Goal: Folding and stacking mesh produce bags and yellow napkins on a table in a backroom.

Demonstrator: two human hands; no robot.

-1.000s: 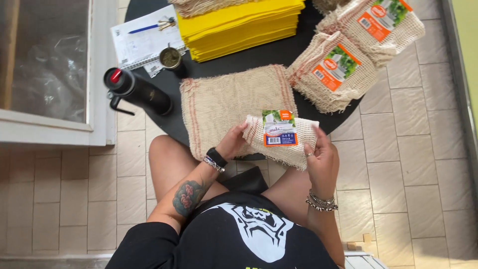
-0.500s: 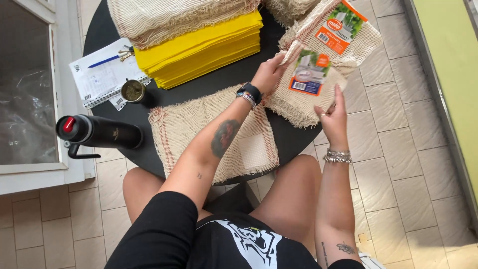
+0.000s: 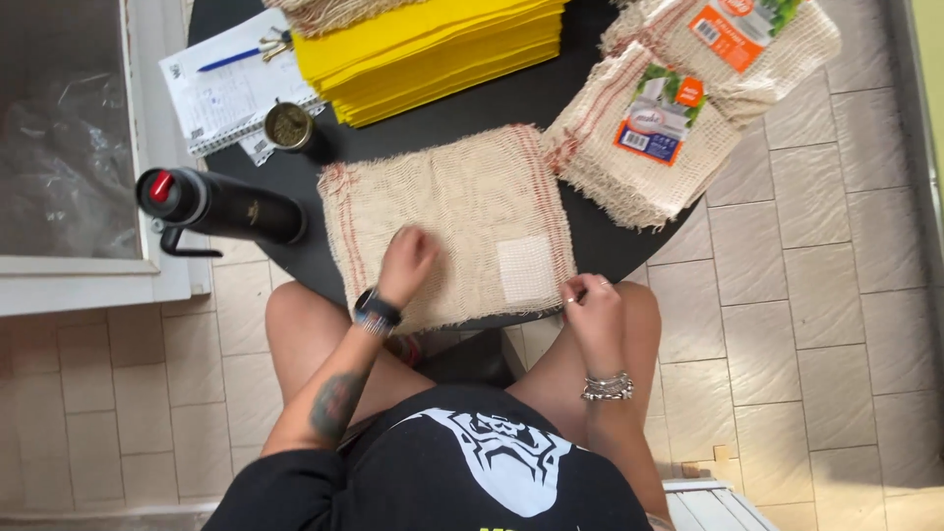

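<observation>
A beige woven cloth with red edge stripes [image 3: 462,211] lies flat on the round black table [image 3: 590,103] in front of me. A paler square patch [image 3: 526,268] shows near its lower right corner. My left hand [image 3: 405,264] presses down on the cloth's lower left part, fingers curled. My right hand [image 3: 593,317] pinches the cloth's lower right corner at the table's edge. Folded cloths with coloured labels [image 3: 659,128] are piled at the right of the table.
A stack of yellow sheets [image 3: 433,49] sits at the back. A black flask with a red cap [image 3: 221,205] lies at the left, beside a small metal cup [image 3: 289,126] and a notepad with a blue pen [image 3: 221,84]. Tiled floor surrounds the table.
Both hands put the labelled folded cloth on the right pile, then came back to the flat cloth. The left hand now rests on it and the right grips its corner.
</observation>
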